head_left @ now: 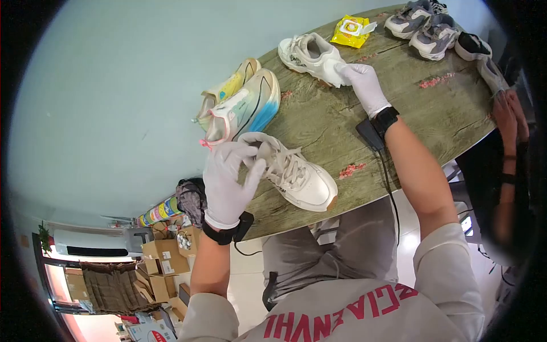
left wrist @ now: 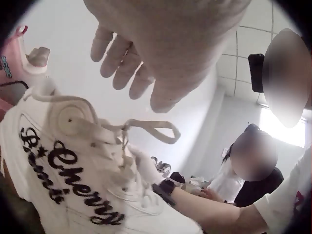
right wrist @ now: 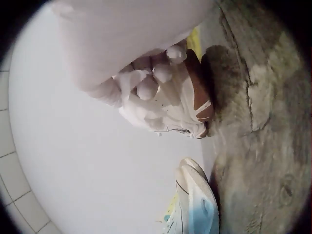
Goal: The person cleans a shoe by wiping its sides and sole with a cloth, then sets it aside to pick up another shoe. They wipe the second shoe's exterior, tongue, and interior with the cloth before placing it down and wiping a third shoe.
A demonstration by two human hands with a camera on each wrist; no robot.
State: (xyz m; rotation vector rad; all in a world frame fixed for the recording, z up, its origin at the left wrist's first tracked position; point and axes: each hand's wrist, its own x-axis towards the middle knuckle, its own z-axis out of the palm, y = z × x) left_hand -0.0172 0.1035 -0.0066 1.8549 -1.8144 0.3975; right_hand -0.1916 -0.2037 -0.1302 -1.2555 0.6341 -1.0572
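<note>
A white lace-up sneaker stands near the table's front edge. My gloved left hand is at its heel opening in the head view. From the left wrist, this hand hovers above the shoe with loosely bent fingers and nothing in them; dark "Cherry" lettering marks the shoe's side. At the back stands a second white sneaker. My gloved right hand reaches its near end, fingers curled round a thin white wipe and fingertips against the shoe's side.
Colourful running shoes stand at the table's left edge by the wall. A yellow wipes pack lies at the back. Grey sneakers stand far right, where another person's hands touch a shoe. Cables hang from both wrists.
</note>
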